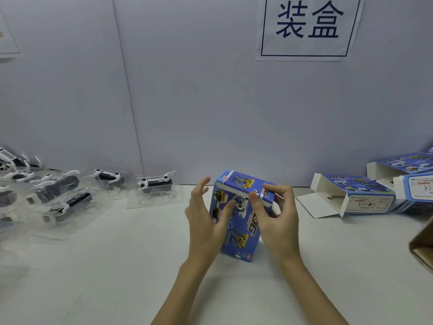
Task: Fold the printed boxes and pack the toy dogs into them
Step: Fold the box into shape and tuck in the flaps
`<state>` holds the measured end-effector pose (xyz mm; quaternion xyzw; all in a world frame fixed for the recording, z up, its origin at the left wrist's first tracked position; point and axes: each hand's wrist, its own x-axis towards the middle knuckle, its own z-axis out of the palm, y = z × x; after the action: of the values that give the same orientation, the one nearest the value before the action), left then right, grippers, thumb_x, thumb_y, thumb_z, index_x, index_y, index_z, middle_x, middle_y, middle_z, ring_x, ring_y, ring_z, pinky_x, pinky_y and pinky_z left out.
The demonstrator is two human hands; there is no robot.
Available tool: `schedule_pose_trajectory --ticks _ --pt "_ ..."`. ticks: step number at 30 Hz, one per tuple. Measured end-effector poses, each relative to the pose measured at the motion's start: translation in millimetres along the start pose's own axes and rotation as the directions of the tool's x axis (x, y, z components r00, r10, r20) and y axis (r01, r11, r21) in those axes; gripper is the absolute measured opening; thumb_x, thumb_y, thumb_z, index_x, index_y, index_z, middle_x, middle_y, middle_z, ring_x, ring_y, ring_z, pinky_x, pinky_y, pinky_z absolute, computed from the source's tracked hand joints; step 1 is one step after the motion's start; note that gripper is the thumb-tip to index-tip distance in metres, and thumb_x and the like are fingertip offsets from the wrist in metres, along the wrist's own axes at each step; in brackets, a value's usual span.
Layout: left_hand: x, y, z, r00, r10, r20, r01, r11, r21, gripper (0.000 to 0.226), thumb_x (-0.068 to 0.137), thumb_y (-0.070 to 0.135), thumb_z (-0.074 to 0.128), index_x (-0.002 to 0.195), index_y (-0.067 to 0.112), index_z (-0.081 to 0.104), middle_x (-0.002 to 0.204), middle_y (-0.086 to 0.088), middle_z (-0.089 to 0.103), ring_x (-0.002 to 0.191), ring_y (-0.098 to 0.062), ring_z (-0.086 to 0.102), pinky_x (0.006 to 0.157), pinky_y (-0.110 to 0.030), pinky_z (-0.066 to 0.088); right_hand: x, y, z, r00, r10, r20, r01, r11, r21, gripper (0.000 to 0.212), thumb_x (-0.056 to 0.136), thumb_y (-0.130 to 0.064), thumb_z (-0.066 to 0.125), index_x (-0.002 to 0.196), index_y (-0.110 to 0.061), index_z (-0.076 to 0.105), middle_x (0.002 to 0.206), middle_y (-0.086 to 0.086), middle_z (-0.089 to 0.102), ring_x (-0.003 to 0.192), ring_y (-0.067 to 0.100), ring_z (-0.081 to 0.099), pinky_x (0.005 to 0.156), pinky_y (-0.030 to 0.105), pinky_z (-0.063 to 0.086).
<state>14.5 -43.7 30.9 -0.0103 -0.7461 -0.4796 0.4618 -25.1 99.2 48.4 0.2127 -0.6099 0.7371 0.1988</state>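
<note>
Up on the wall, a white sign (307, 26) carries two large dark-blue characters, 装盒, inside a thin frame. Below it, on the white table (140, 266), a blue printed box (236, 231) stands on end near the middle, long axis roughly upright and leaning slightly away; its face shows yellow and white toy dogs and the letters "DOG" running sideways. The right hand (275, 221) pinches the top flap with thumb and curled fingers. The left hand (206, 221) is spread, its straight fingers resting against the box's left face.

To the right, three more blue boxes (358, 195) lie on their sides with white flaps open; "DOG" reads upside down on them, and small side-panel print is too fine to read. To the left lie toy dogs (155, 184), white and black, in clear plastic trays; about seven show, though the far-left ones overlap and blur. A brown carton (421, 249) edges in at the right.
</note>
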Motion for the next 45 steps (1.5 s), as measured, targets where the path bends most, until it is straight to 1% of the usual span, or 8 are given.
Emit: schedule_pose_trajectory --ticks 3,6,10,14,17,21,37,45 --pt "-6.8 -0.5 4.7 0.980 0.173 0.099 -0.198 0.900 0.388 0.112 0.078 0.084 0.063 0.162 0.021 0.023 0.156 0.008 0.040 0.144 -0.012 0.038 0.122 -0.045 0.017 -1.6 3.6 3.4 0.985 0.174 -0.017 -0.169 0.974 0.152 0.041 0.082 -0.048 0.076 0.110 -0.027 0.056 0.116 0.001 0.072 0.115 0.024 0.070 0.075 0.045 0.064" --pt "-5.1 1.5 3.8 0.966 0.224 0.126 -0.256 0.787 0.561 0.123 0.073 0.091 0.057 0.162 0.014 0.023 0.156 -0.003 0.040 0.146 -0.021 0.036 0.123 -0.061 0.014 1.9 10.7 0.7 0.930 0.335 0.152 -0.360 0.916 0.180 0.039 0.089 -0.048 0.068 0.116 -0.025 0.054 0.111 -0.002 0.076 0.107 0.022 0.074 0.073 0.039 0.064" --pt "6.0 -4.1 -16.2 0.906 0.297 0.300 -0.412 0.782 0.469 0.117 0.069 0.080 0.069 0.159 0.019 0.025 0.154 0.003 0.037 0.142 -0.018 0.035 0.122 -0.058 0.021 12.7 14.4 -13.6 0.911 0.337 0.237 -0.354 0.935 0.032 0.050 0.089 -0.055 0.060 0.114 -0.013 0.051 0.098 -0.007 0.075 0.096 0.012 0.076 0.068 0.022 0.060" --pt "4.3 -3.4 -16.6 0.850 0.290 0.440 -0.489 0.745 0.454 0.124 0.067 0.074 0.080 0.160 0.021 0.018 0.160 0.005 0.030 0.151 -0.019 0.029 0.127 -0.052 0.000 15.3 14.1 -19.4 0.932 0.286 0.224 -0.291 0.957 -0.008 0.043 0.093 -0.050 0.061 0.113 -0.013 0.053 0.098 -0.005 0.077 0.096 0.020 0.077 0.061 0.022 0.059" --pt "0.4 1.2 -12.2 0.855 0.283 0.434 -0.487 0.727 0.485 0.128 0.068 0.080 0.075 0.162 0.020 0.013 0.167 0.001 0.026 0.157 -0.021 0.020 0.125 -0.060 -0.002 12.8 12.6 -16.8 0.952 0.206 0.227 -0.204 0.978 -0.035 0.043 0.093 -0.045 0.058 0.133 -0.031 0.054 0.113 0.001 0.074 0.100 0.021 0.076 0.067 0.031 0.064" --pt "-2.2 6.6 -9.5 0.876 0.295 0.382 -0.473 0.680 0.560 0.124 0.067 0.085 0.069 0.161 0.018 0.022 0.158 -0.002 0.038 0.146 -0.028 0.038 0.119 -0.071 0.016 5.7 11.4 -7.2 0.952 0.159 0.263 -0.152 0.987 -0.045 0.047 0.098 -0.045 0.055 0.145 -0.046 0.053 0.123 -0.003 0.071 0.106 0.018 0.074 0.070 0.036 0.065" --pt "-3.1 7.9 -6.6 0.891 0.348 0.292 -0.454 0.661 0.597 0.111 0.064 0.076 0.077 0.156 0.032 0.034 0.152 0.000 0.047 0.136 -0.026 0.044 0.112 -0.065 0.028 1.0 14.2 -4.1 0.944 0.145 0.297 -0.118 0.987 -0.105 0.047 0.099 -0.045 0.047 0.146 -0.045 0.051 0.129 -0.002 0.064 0.116 0.019 0.069 0.077 0.037 0.065" --pt "-1.5 1.7 -8.9 0.860 0.414 0.298 -0.506 0.615 0.605 0.087 0.069 0.075 0.075 0.147 0.049 0.046 0.158 -0.005 0.043 0.139 -0.032 0.044 0.109 -0.068 0.028 -1.8 4.5 -1.0 0.857 0.165 0.488 -0.184 0.983 -0.010 0.050 0.106 -0.048 0.035 0.155 -0.057 0.029 0.156 -0.009 0.044 0.136 0.016 0.055 0.089 0.039 0.063"
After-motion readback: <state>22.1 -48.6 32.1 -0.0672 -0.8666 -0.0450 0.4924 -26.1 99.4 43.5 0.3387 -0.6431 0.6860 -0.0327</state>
